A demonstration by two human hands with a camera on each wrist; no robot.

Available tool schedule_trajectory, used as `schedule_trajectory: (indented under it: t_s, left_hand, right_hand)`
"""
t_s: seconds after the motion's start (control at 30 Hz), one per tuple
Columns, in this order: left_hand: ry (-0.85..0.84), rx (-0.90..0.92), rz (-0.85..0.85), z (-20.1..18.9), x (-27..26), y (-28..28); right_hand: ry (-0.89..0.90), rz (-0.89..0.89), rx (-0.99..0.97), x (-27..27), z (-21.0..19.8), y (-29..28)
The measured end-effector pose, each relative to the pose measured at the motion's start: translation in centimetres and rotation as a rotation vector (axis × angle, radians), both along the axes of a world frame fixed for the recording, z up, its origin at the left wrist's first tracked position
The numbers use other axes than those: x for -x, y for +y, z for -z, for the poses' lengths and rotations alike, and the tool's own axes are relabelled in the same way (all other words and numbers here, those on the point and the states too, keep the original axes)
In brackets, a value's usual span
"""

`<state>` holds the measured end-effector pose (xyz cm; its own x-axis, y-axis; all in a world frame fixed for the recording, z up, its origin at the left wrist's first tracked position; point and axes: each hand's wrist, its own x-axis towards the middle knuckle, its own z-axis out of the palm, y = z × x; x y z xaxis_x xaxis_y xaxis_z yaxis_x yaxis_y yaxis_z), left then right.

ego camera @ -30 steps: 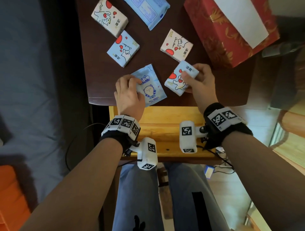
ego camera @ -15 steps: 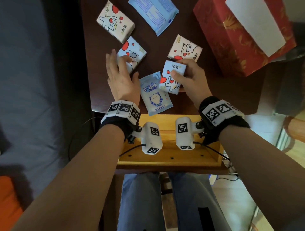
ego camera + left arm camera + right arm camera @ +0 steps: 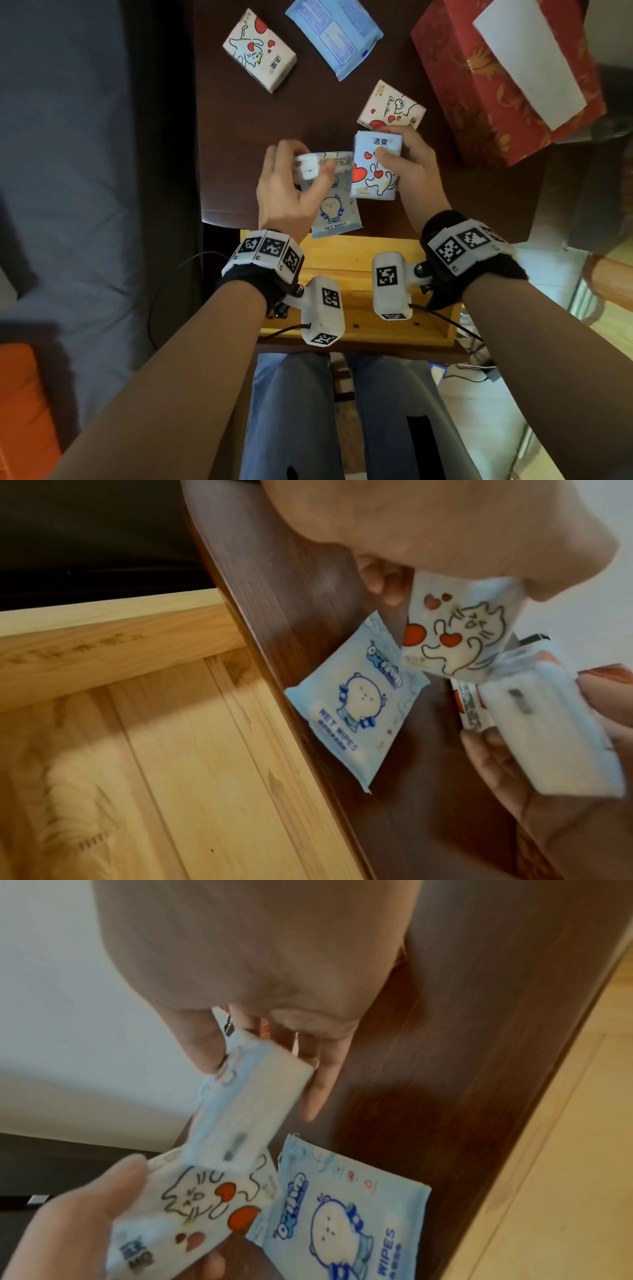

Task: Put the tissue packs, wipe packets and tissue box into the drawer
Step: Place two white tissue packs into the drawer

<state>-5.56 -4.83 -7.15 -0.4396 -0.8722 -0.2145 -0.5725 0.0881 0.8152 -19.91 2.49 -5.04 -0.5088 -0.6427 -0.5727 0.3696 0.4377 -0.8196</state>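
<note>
Dark brown wood makes up the surface (image 3: pixel 239 137), and the open drawer (image 3: pixel 349 253) of pale wood sits just below its near edge, right under both wrists. The right hand (image 3: pixel 411 171) has its grip wrapped around a blue tissue pack (image 3: pixel 375 168) with red hearts, thumb on the front and fingers behind. The left hand (image 3: pixel 291 192) has its grip pinched on a second tissue pack (image 3: pixel 322 164), which is turned on its edge so only the thin side shows from above. Both packs are lifted off the surface and held close together, nearly touching, probably so they can go down into the drawer in one trip. A small wet wipes packet (image 3: pixel 335 212) lies flat under the left hand, with one end poking over the edge above the drawer, so it looks easy to slide in next. I count four tissue packs: two in the hands and two on the surface, a white one with a cat (image 3: pixel 258 51) far back and another white one (image 3: pixel 390 106) just behind the right hand. There are two wipe packets: the small one and a bigger blue one (image 3: pixel 334 34) at the back. There is one red tissue box (image 3: pixel 496 85) at the far right. Nothing is in the drawer yet.
</note>
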Motion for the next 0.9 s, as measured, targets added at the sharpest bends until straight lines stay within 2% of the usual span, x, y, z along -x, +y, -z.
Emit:
schedule_trajectory:
  t_s: [0.3,0.43,0.57,0.67,0.9]
  left_hand:
    - [0.002,-0.233,0.064,-0.9,0.5,2.3]
    - [0.044,-0.316,-0.208,-1.1,0.8,4.7]
    - [-0.021,-0.416,-0.109,-0.8,0.0,5.5]
    - [0.009,-0.476,-0.044,-0.5,-1.2,6.3]
    - [0.021,-0.556,-0.002,-0.8,-5.1,8.9]
  right_hand:
    - [-0.024,-0.078,-0.061,-0.1,-0.6,2.3]
    - [-0.065,-0.082,-0.096,-0.1,-0.9,3.8]
    - [-0.074,-0.092,-0.110,-0.9,-1.1,5.2]
    - [-0.079,-0.063,-0.120,-1.8,-1.1,6.4]
    - [-0.080,-0.036,-0.152,-6.4,-0.7,9.5]
